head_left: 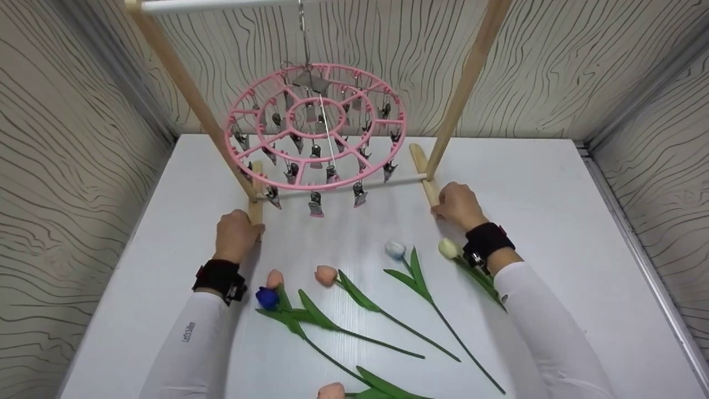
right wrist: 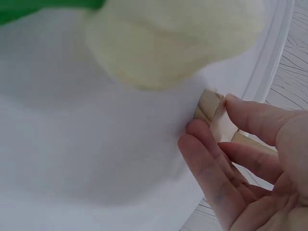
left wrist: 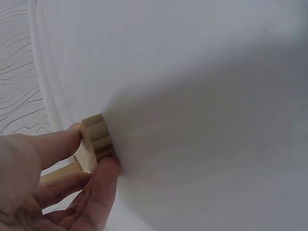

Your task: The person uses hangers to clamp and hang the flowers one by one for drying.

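A wooden stand (head_left: 464,88) rises at the back of the table, with a round pink clip hanger (head_left: 314,187) hung from its top bar by a metal hook. My left hand (head_left: 234,237) pinches the near end of the stand's left foot (head_left: 256,213); in the left wrist view the thumb and fingers hold the squared wooden end (left wrist: 98,137). On the other side, my right hand (head_left: 458,206) pinches the near end of the right foot (head_left: 430,191). The right wrist view shows that wooden end (right wrist: 208,107) between thumb and fingertips.
Several artificial tulips lie on the white table (head_left: 554,233) before the stand: a blue one (head_left: 267,298), peach ones (head_left: 326,275), a pale blue one (head_left: 395,249) and a cream one (head_left: 448,248) by the right wrist. Patterned walls (head_left: 532,83) enclose the table.
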{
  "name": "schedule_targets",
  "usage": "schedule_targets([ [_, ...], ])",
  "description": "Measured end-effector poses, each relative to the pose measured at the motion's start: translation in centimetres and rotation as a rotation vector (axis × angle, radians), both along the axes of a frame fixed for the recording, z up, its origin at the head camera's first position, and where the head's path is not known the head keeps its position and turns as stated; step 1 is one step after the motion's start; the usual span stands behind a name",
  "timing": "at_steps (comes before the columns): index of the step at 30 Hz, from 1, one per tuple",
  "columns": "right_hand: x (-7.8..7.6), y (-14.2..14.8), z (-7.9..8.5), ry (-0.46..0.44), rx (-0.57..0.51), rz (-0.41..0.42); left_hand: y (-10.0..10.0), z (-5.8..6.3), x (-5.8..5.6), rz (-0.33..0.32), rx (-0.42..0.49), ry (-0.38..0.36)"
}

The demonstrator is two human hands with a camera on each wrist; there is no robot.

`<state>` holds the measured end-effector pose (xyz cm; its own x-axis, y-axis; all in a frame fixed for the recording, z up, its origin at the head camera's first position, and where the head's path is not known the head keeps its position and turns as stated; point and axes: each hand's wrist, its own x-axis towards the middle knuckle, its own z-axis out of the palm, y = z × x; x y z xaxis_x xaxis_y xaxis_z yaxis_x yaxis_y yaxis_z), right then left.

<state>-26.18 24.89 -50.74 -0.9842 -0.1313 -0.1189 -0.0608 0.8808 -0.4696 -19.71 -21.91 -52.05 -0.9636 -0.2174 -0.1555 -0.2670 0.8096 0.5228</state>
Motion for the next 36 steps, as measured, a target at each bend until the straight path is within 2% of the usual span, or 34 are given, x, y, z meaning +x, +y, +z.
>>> schedule_targets([
  [4,0.3,0.6,0.1,-0.011,0.014,-0.014,0.6,0.5,-0.3,-0.011,0.014,-0.052],
  [16,1.0,2.1,0.2,-0.043,0.005,-0.027,2.1,0.9,-1.2,-0.075,-0.042,-0.098],
  [25,2.6,3.7,0.4,-0.07,0.018,-0.03,3.4,0.7,-1.2,-0.161,-0.096,-0.01],
  [31,3.5,4.8,0.5,-0.1,0.024,-0.041,4.2,1.0,-1.2,-0.194,-0.093,-0.051],
  [36,4.3,5.8,0.5,-0.104,0.007,-0.046,4.9,1.4,-1.2,-0.223,-0.1,-0.057],
])
